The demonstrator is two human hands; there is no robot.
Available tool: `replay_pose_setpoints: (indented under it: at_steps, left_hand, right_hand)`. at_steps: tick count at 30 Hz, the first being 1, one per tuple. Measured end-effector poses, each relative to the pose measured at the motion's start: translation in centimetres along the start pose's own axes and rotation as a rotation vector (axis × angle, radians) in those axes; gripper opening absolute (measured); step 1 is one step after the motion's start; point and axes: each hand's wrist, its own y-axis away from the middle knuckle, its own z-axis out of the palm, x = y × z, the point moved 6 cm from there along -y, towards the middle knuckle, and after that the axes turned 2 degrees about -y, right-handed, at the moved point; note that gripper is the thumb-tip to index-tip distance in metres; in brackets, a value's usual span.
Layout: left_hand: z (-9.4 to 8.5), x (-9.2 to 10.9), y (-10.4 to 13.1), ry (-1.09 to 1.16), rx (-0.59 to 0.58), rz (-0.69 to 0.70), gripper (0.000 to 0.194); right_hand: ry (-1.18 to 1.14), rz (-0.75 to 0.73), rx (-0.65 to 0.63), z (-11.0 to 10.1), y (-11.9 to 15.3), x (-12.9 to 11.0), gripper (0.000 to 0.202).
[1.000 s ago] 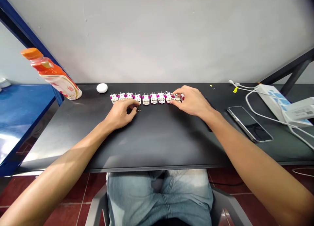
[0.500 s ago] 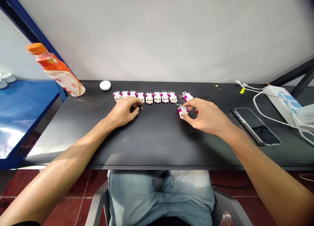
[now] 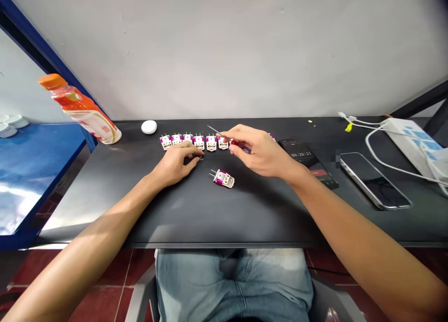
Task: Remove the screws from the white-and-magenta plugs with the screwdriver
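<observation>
My right hand (image 3: 261, 149) is closed around a screwdriver (image 3: 241, 146) with a translucent red handle. Its thin shaft points up and left, above the row of white-and-magenta plug pieces (image 3: 211, 143). One plug piece (image 3: 224, 178) lies alone in front, prongs to the left, with neither hand touching it. My left hand (image 3: 178, 162) rests on the table by the left part of the row, thumb and fingers curved and a little apart. Tiny metal bits (image 3: 201, 158), perhaps screws, lie at its fingertips. The right hand hides the right part of the row.
A phone with a running timer (image 3: 308, 158) and a second phone (image 3: 374, 179) lie at right, near a white power strip (image 3: 413, 140) with cables. At left stand a bottle with an orange cap (image 3: 84, 107) and a white round object (image 3: 149, 127) on the black table (image 3: 175, 224).
My right hand has let go of a plug piece and moved left with the screwdriver. A plug piece now lies alone in front of the row. My left hand has hardly moved.
</observation>
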Motion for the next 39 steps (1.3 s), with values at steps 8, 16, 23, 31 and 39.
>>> replay_pose_setpoints:
  at_steps: [8, 16, 23, 31, 39]
  left_hand:
    - [0.1, -0.1, -0.2, 0.026, -0.021, -0.047, 0.023]
    - [0.1, -0.2, -0.4, 0.033, -0.04, -0.088, 0.021]
    - [-1.1, -0.8, -0.3, 0.06, -0.041, -0.115, 0.024]
    - [-1.2, -1.3, -0.3, 0.021, -0.06, -0.105, 0.025]
    - [-1.1, -1.3, -0.3, -0.013, -0.057, -0.114, 0.022]
  right_hand:
    - [0.114, 0.05, 0.117, 0.4, 1.3, 1.5, 0.028]
    - [0.078, -0.093, 0.044, 1.8, 1.7, 0.5, 0.018]
    - [0.067, -0.119, 0.044, 2.4, 1.7, 0.7, 0.018]
    - [0.045, -0.112, -0.012, 3.2, 1.8, 1.1, 0.018]
    - [0.041, -0.113, -0.028, 3.8, 1.8, 1.3, 0.017]
